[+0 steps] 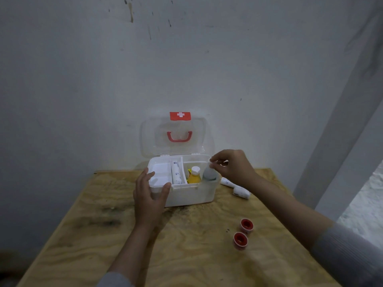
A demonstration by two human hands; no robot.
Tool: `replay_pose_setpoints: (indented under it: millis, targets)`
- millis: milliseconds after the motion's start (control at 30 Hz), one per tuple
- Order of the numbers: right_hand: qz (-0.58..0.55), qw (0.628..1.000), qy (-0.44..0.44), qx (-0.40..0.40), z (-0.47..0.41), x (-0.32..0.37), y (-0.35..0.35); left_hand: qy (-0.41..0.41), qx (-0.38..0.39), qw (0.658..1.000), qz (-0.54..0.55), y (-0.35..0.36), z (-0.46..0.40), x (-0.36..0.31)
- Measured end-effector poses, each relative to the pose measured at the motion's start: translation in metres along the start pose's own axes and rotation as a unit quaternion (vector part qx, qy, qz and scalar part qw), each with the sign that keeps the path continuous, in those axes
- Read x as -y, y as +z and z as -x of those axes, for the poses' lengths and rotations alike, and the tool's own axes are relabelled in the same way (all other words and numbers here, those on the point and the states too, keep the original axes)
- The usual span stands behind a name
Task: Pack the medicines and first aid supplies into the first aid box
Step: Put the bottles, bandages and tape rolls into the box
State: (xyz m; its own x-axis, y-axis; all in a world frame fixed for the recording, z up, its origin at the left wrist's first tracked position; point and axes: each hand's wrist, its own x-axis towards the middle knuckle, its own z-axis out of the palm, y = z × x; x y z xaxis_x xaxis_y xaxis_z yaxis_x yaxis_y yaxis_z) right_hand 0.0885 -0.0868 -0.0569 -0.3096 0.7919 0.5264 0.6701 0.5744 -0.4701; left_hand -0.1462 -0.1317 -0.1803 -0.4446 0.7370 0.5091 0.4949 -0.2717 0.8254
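Holding the pale grey bottle (209,174) by its white cap, the right hand (234,166) had a narrow pinch grip up top while the bottle sat upright in the right-hand compartment of the first aid box (192,192), just at 3 o'clock from the yellow bottle (194,176). I'd guess it was light, stiff plastic and a bit slick, so the cap or the neck looked like the safest place to hold it (squeezing the body could tip it). The left hand (149,193) was spread wide around the box's front-left corner, thumb on the rim, steadying it. The box itself was white with a clear lid standing open at 12 o'clock, with a red handle and a red cross label. A white bandage roll (176,172) lay in the tray's middle slot. Still out on the desk (186,255): two wrapped rolls (236,188) at 3 o'clock from the box, and two red tape spools (243,233) at 5 o'clock, all probably soft or light, easy to grab.
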Motion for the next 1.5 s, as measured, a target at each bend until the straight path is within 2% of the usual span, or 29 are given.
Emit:
replay_pose_setpoints:
  millis: [100,267,367,500,600,667,767,1100,1267,1400,1500]
  targets:
    - [0.023,0.998,0.021,0.056,-0.005,0.0,0.008,-0.001,0.0,1.0,-0.002,0.001,-0.001,0.0]
    - [0.012,0.995,0.044,0.089,-0.008,-0.006,0.007,0.004,-0.004,1.0,0.004,0.002,0.0,0.001]
    - [-0.014,0.994,0.085,0.064,-0.008,-0.02,-0.004,0.006,-0.009,1.0,0.009,0.003,0.0,0.001]
    - [-0.006,0.981,0.193,0.029,0.0,-0.056,-0.011,0.013,-0.013,1.0,0.008,0.004,0.001,0.003]
    - [0.077,0.957,0.258,0.107,0.006,-0.076,-0.006,0.009,-0.016,1.0,0.002,0.005,0.0,0.002]
    - [0.093,0.942,0.284,0.151,0.009,-0.084,-0.001,0.016,-0.015,1.0,0.004,0.005,0.001,0.003]
    - [0.094,0.933,0.307,0.163,0.01,-0.093,0.008,0.016,-0.014,1.0,0.006,0.006,0.001,0.005]
    - [0.125,0.933,0.32,0.111,0.005,-0.115,0.02,0.019,-0.011,1.0,0.01,0.005,0.0,0.006]
    - [0.078,0.935,0.339,0.068,0.008,-0.118,0.019,0.026,-0.009,1.0,0.008,0.004,0.0,0.006]
    - [0.032,0.951,0.307,0.017,0.015,-0.11,0.006,0.025,-0.008,1.0,0.012,0.003,0.0,0.006]
    - [0.026,0.967,0.25,0.027,0.017,-0.095,-0.014,0.024,-0.007,1.0,0.013,0.003,0.0,0.006]
